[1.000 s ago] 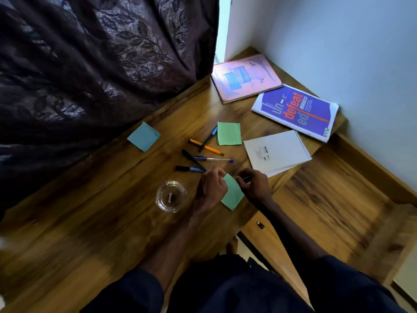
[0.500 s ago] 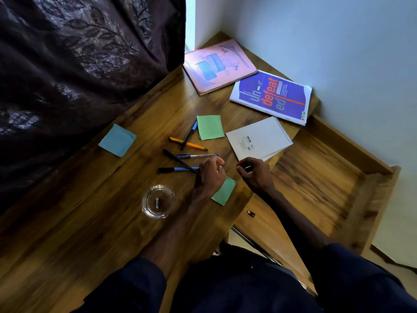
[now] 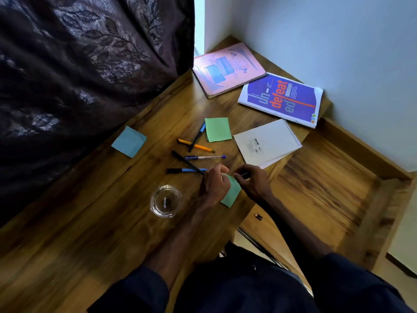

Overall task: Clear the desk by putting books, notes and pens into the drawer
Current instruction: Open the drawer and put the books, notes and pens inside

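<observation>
The left hand point(image 3: 215, 185) is near the middle of the frame. Its fingers are curled down on the upper corner of a teal-green square paper note point(image 3: 232, 194) and pinch that corner. The right hand point(image 3: 253, 182) is just beside it, at the note's right edge. Its thumb and forefinger are bent close around something small and dark — I cannot tell what it is, or if the hand really holds it. The note lies at the near edge of the brown wooden desk point(image 3: 90, 222).

Just left of the left hand lie a thin black pen point(image 3: 187, 162) and a black-and-blue pen point(image 3: 184, 170), crossing. Above them are a clear pen with blue cap point(image 3: 204, 157), an orange pen point(image 3: 196, 146) and a dark pen with blue end point(image 3: 197, 137).

Higher up lie a light green square note point(image 3: 218, 129) and a white spiral notebook point(image 3: 267, 142). A blue square note point(image 3: 129, 141) lies apart at the left.

A purple book point(image 3: 281, 99) and a pink book point(image 3: 228, 68) lie at the upper right corner of the desk.

A round glass ashtray point(image 3: 165, 201) stands at the lower left of the hands.

The open wooden drawer point(image 3: 316, 188) is at the right of the frame — none of these things is inside it.
</observation>
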